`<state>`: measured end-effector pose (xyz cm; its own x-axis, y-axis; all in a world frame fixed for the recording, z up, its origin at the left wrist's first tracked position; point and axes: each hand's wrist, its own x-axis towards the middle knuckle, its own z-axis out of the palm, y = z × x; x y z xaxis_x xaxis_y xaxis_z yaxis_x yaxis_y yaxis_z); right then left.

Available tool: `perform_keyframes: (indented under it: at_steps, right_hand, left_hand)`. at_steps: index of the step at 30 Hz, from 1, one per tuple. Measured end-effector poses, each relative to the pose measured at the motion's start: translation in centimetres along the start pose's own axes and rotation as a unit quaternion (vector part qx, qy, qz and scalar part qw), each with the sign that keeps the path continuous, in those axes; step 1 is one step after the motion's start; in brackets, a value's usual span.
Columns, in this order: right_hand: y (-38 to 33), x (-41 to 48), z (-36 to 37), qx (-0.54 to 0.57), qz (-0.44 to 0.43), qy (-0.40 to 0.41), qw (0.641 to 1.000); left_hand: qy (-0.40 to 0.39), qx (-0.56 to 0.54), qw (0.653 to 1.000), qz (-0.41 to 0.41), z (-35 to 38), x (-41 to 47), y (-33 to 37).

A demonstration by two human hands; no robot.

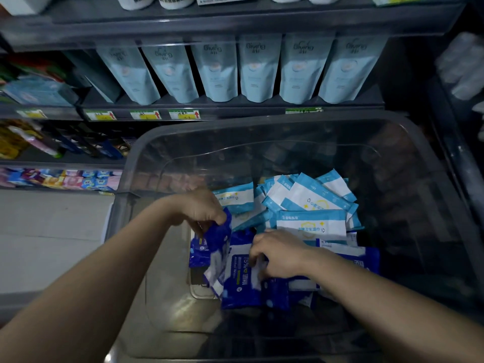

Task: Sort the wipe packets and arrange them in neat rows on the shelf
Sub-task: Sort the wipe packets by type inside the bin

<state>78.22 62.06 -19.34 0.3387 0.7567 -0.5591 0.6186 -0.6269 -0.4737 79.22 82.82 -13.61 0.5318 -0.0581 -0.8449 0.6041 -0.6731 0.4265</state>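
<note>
Reaching into the clear bin (262, 123), your left hand (201, 213) grips dark blue packets (209, 248) while your right hand (277, 255) pinches a flat packet (241, 280), likely separating them from the light blue packets (311, 205) heaped behind.

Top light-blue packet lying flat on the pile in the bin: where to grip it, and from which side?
Probably grip the packet at its near long edge, coming from above on the person's side. It lies flat and topmost, with that edge facing the right hand, which is nearest.
</note>
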Motion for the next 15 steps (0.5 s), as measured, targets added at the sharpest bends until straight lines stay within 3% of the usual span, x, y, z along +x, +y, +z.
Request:
perform_keyframes:
  at_steps: [5,7,9,11,15]
  right_hand:
    - [-0.2,-0.6,-0.1,0.136,-0.004,-0.098,0.986]
    - [-0.2,-0.7,-0.2,0.17,0.01,-0.045,0.984]
    - [0.0,-0.5,-0.3,0.133,0.033,0.027,0.99]
    - [-0.3,-0.2,-0.1,0.071,0.042,0.021,0.996]
    - [-1.3,0.0,0.4,0.011,-0.005,-0.097,0.995]
  left_hand:
    - [-0.024,-0.131,0.991,-0.023,0.6,1.1,-1.4]
    - [0.004,0.027,0.998,-0.051,1.5,2.5,-2.0]
    - [0.093,0.231,0.968,-0.041,3.4,4.0,-2.4]
    - [0.106,0.265,0.958,-0.024,5.3,5.0,-2.8]
    - [-0.004,0.281,0.959,-0.027,7.5,5.6,-3.9]
